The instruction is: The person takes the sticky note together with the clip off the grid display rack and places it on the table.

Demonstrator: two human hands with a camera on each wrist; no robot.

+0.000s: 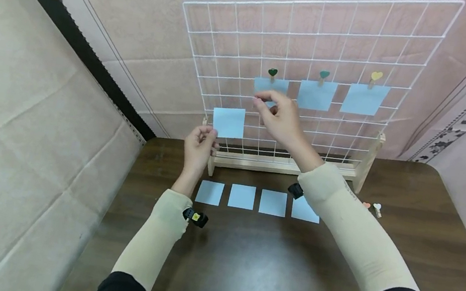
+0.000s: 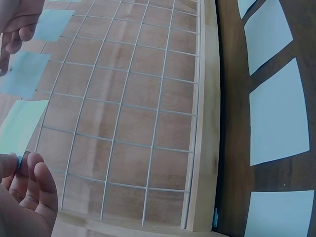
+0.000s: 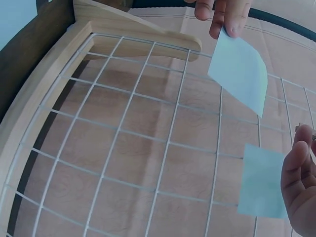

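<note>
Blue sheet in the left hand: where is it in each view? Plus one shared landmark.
Head: blue sheet just up-left of centre, above the left hand.
Left wrist: blue sheet at the left edge, around mid-height.
Right wrist: blue sheet upper right.
Shared landmark: white wire grid.

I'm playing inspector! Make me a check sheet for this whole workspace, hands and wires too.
Surface: brown table, four blue papers in a row.
Job's things: white grid with three blue papers hung by heart clips; two loose clips on the table's right side.
Clutter: nothing seen.
Left hand: pinches another blue paper.
Right hand: pinches a small clip near the hung papers.
Cables: nothing seen.
Surroundings: pale cloth behind and on both sides.
</note>
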